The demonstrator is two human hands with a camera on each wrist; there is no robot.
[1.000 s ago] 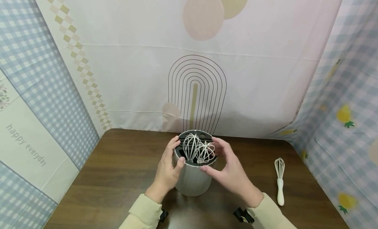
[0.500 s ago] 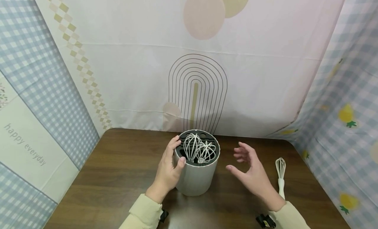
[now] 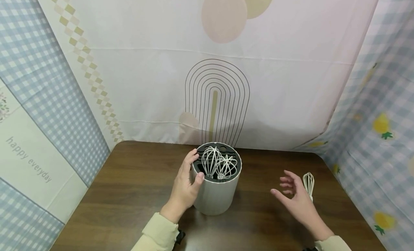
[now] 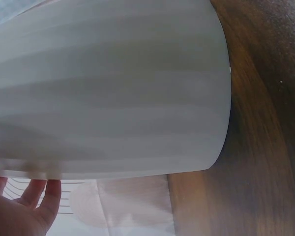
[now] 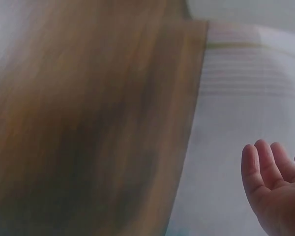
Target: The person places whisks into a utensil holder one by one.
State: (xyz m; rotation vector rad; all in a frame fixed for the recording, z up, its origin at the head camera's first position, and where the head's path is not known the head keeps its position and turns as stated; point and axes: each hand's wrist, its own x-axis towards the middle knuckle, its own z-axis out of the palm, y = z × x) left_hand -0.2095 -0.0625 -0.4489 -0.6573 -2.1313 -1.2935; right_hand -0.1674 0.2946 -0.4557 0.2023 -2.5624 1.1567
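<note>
A light grey cylindrical utensil holder with a black slotted top stands upright on the table. Two white wire whisks stick up out of its front opening, their handles hidden inside. My left hand grips the holder's left side at the rim, thumb in front and fingers behind; in the left wrist view the fingertips touch the grey wall. Off to the right, my right hand hovers with loosely bent fingers and holds nothing. Just beyond it lies a smaller whisk, its handle hidden behind that hand.
The brown wooden table has its back edge against a hanging white cloth with printed arches. Blue checked cloths hang at the left and right.
My right hand has let go of the holder's right side and moved right, towards the small whisk. My left hand and the holder have stayed in place.
</note>
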